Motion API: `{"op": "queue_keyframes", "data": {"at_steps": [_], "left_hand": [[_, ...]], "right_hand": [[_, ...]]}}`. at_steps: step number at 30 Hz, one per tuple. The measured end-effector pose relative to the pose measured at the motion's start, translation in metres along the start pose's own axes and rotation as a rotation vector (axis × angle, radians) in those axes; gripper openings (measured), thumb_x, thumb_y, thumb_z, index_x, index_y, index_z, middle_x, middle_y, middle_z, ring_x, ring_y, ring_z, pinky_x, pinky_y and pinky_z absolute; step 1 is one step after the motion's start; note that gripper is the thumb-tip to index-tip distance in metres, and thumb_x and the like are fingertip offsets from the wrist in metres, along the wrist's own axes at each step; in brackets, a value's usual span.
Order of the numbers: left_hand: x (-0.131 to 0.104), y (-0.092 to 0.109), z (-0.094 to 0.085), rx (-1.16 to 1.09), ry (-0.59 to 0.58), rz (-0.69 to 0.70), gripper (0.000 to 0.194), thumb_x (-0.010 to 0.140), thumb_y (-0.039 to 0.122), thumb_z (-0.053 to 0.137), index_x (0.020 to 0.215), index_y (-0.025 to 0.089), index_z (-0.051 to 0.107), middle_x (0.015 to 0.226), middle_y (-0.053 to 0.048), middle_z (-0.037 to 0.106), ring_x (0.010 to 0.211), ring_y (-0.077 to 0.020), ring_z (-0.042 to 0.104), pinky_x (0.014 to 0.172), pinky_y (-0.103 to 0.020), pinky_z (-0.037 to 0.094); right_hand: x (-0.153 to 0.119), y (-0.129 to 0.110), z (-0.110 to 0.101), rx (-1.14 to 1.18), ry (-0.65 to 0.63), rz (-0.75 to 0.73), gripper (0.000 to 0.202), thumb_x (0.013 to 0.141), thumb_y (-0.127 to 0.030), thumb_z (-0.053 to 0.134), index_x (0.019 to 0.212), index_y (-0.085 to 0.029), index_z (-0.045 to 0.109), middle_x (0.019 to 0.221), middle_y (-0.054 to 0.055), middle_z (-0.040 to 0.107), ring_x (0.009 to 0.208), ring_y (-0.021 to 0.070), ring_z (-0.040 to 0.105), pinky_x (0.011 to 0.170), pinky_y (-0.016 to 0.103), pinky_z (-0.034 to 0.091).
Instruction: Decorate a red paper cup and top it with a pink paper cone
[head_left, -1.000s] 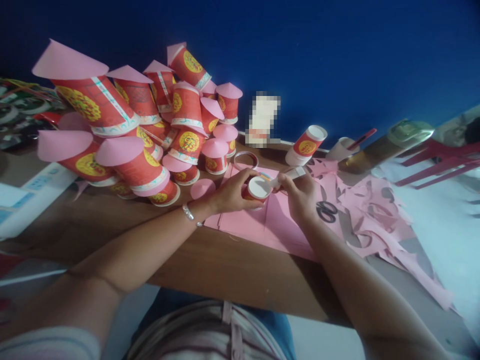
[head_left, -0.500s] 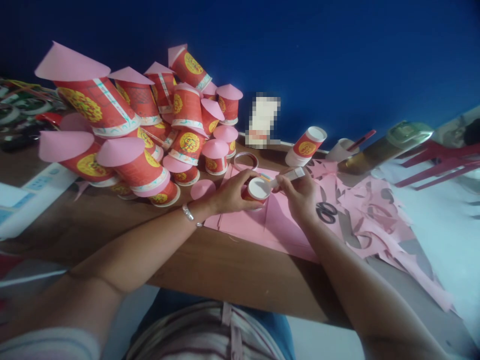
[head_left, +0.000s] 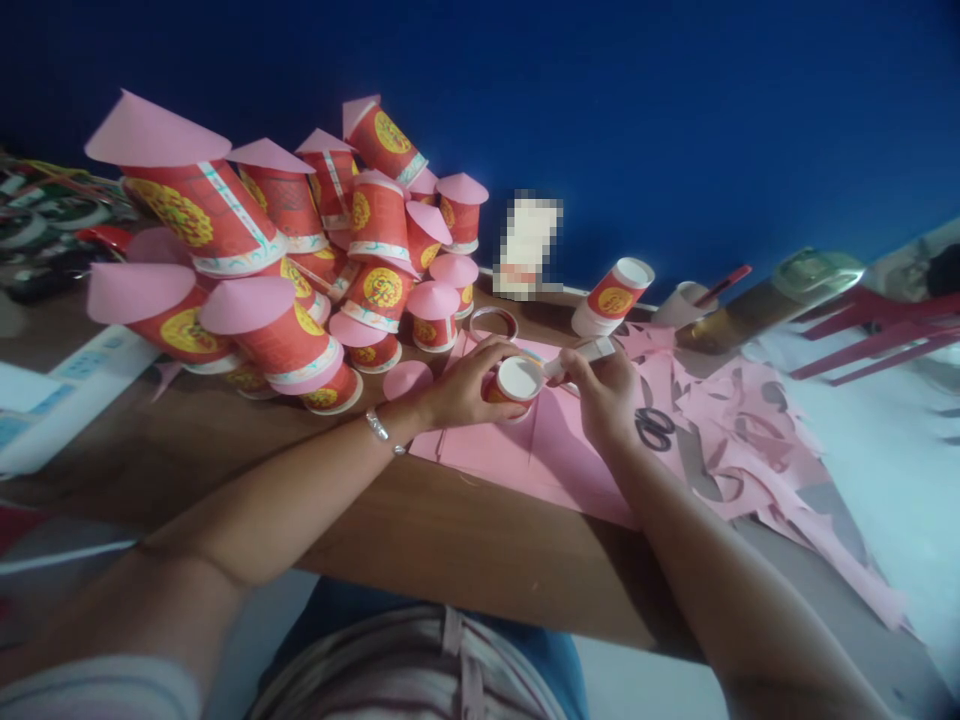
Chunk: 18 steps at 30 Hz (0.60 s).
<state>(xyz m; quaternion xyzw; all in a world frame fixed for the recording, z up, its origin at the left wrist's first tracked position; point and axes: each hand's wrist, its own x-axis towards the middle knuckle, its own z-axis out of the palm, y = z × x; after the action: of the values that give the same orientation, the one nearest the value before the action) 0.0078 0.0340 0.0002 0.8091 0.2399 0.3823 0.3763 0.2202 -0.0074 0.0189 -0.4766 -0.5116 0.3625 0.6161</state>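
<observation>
My left hand (head_left: 471,385) is wrapped round a red paper cup (head_left: 520,380), its white round end facing up. In my right hand (head_left: 609,390) is a small white tube (head_left: 592,350) that looks like a glue bottle. It is held close to the right rim of the cup, with a narrow gap between. Both hands are above the pink paper sheets (head_left: 487,455) on the table. A round pink paper piece (head_left: 407,380) lies beside my left wrist. A tape roll (head_left: 493,323) is behind the cup.
Many red cups with pink cone tops (head_left: 251,305) are piled at left. Pink paper scraps (head_left: 750,430) and scissors (head_left: 655,428) lie at right. At the back are a short cup stack (head_left: 615,292), a white cup with a red pen (head_left: 682,302) and a bottle (head_left: 780,295).
My right hand and the white tube have shifted slightly right, away from the cup rim. My left hand still holds the cup in nearly the same place. The view has turned slightly.
</observation>
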Motion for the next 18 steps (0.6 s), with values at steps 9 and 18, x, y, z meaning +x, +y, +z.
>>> {"op": "queue_keyframes", "data": {"at_steps": [9,18], "left_hand": [[-0.0005,0.0049,0.0012,-0.131,0.001,-0.109,0.064,0.076,0.032,0.088,0.13,0.024,0.054,0.134,-0.014,0.068,0.122,-0.0305,0.071,0.104,-0.052,0.06],[0.0004,0.0096,-0.0069,-0.181,-0.074,-0.09,0.06,0.077,0.024,0.082,0.13,0.023,0.054,0.138,-0.014,0.067,0.131,-0.0313,0.067,0.114,-0.052,0.055]], "right_hand": [[-0.003,-0.0028,0.0013,-0.057,-0.007,-0.064,0.041,0.082,-0.057,0.087,0.085,-0.023,0.064,0.076,-0.003,0.068,0.058,0.0132,0.064,0.056,0.028,0.058],[-0.0015,-0.0015,0.0011,-0.047,-0.028,-0.038,0.042,0.082,-0.057,0.088,0.085,-0.024,0.062,0.073,-0.004,0.067,0.057,0.0134,0.063,0.055,0.028,0.057]]}}
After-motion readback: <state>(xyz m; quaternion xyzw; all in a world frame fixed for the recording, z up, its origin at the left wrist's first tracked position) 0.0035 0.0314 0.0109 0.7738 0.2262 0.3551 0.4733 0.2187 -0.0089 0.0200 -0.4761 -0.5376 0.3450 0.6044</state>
